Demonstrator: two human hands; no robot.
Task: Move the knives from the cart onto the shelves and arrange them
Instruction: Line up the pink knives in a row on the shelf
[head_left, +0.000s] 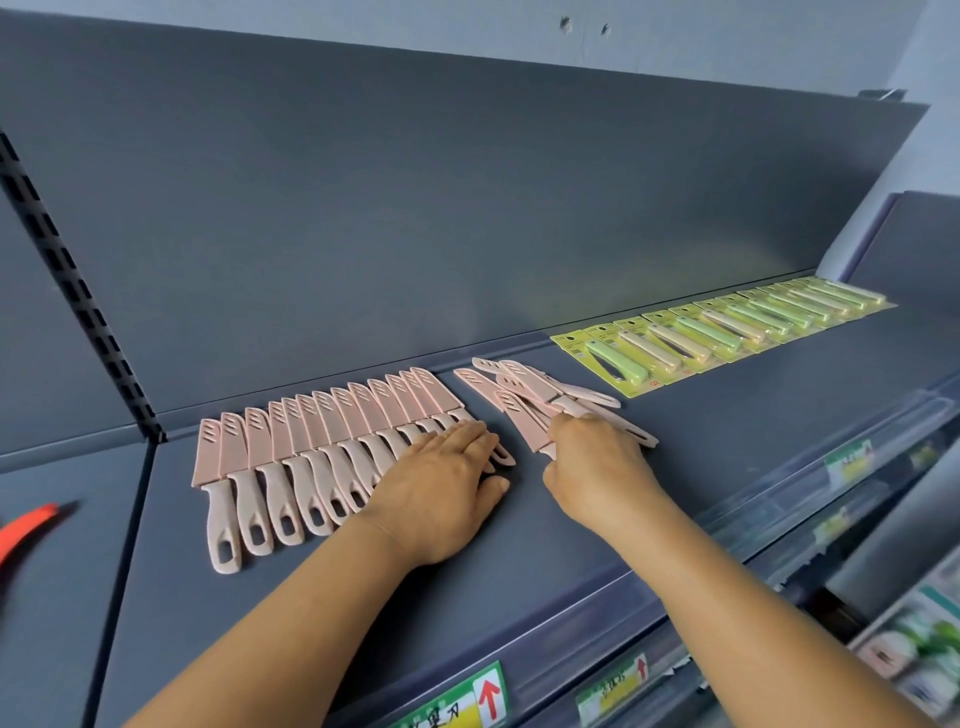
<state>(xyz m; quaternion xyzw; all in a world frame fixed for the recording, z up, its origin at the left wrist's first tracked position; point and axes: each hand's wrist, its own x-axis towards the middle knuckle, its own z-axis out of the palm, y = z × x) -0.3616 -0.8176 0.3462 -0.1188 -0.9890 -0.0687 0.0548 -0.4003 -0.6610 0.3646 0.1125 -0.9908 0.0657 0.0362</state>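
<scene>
Where the dark grey shelf (519, 545) meets its neighbour at far left, a blurred red-orange object (23, 527), kind not discernible. Next along, a tidy overlapping row of pink sheathed knives (291, 457), sheaths pointing toward the back panel (415, 197), handles with oval holes toward the front edge, each one lapping the next. Over the right end of that row, the left hand (441, 488), palm down, fingers straight and flat on the last few handles, thumb out on the bare shelf, gripping nothing. Just beside, across a narrow gap, a loose heap of the same pink knives (524, 395), crossed at odd angles, some lying over others. At the near side of the heap, the right hand (597, 462), fingers curled round the handle of one pink knife (566, 402), its sheath lying up into the pile; exact finger placement hidden behind the knuckles. Further right, near the back panel, a long overlapping row of yellow-green carded packs (727, 332) holding green and cream folding knives, running off toward the shelf's far right end. Along the front lip, green and yellow price labels with red arrows (467, 699). At lower right, blurred goods on lower shelves (914, 654), not identifiable.
</scene>
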